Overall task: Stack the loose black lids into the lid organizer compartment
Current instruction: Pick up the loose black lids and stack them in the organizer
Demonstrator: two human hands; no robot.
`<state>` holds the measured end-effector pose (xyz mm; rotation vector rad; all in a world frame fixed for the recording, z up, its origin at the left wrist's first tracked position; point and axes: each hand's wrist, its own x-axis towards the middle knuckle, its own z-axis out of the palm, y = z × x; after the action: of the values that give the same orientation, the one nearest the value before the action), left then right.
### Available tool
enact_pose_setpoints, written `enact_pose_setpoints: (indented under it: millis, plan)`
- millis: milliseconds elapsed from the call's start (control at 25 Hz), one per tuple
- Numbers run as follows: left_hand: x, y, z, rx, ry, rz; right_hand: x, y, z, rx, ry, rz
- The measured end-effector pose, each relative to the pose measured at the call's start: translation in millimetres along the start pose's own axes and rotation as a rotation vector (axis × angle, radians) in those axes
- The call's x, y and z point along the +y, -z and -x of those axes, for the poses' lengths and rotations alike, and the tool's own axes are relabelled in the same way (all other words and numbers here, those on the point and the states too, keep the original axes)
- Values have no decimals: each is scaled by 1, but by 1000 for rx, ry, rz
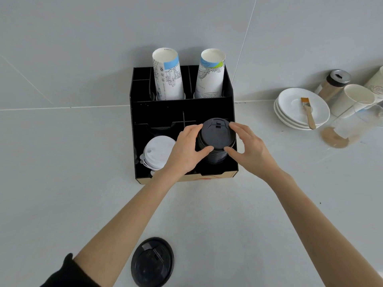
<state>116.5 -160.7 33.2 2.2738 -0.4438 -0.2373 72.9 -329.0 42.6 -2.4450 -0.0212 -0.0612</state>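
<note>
A black lid organizer (143,112) stands on the white counter. In its front right compartment rises a stack of black lids (216,139). My left hand (186,149) grips the stack's left side with thumb and fingers. My right hand (247,147) holds its right side the same way. One loose black lid (152,262) lies on the counter close to me, below my left forearm. A stack of white lids (157,153) fills the front left compartment.
Two stacks of printed paper cups (167,75) stand in the organizer's back slots. At the right are stacked white saucers (294,108) with a small brush (308,112), a shaker jar (333,83), a white cup (352,100) and a brown spill (333,139).
</note>
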Motion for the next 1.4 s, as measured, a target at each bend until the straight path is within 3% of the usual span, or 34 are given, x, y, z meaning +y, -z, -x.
enact_pose_setpoints:
  millis: [800,1120,1400]
  plan:
    - [-4,5,1,-7,-27,-4,-5,-7,3,-2,-28,-10]
    - [-15,24,37,29,-2,6,-30,-17,25,87,50,19]
    - [-55,35,105,16,55,-33,-51,-63,78,-69,110,36]
